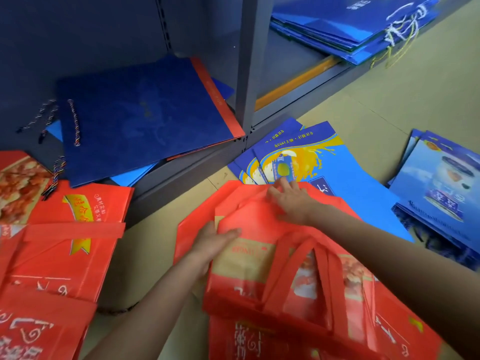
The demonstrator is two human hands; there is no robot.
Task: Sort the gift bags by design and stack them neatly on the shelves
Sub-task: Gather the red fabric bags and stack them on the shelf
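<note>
A pile of red gift bags (pixel 298 268) with red strap handles lies on the floor in front of me. My left hand (pixel 210 242) holds the left edge of the top red bag, thumb over it and fingers hidden beneath. My right hand (pixel 293 201) lies with fingers spread on the bag's far edge. A dark blue bag with a red strip (pixel 145 118) rests on the bottom shelf (pixel 181 172) over lighter blue bags. Bright blue bags (pixel 355 19) are stacked on the right shelf bay.
More red bags (pixel 59 245) lie at the left on the floor. Blue bags with a yellow splash (pixel 298 157) and blue bags with a jar picture (pixel 441 183) lie at the right. A grey shelf post (pixel 249 61) divides the bays.
</note>
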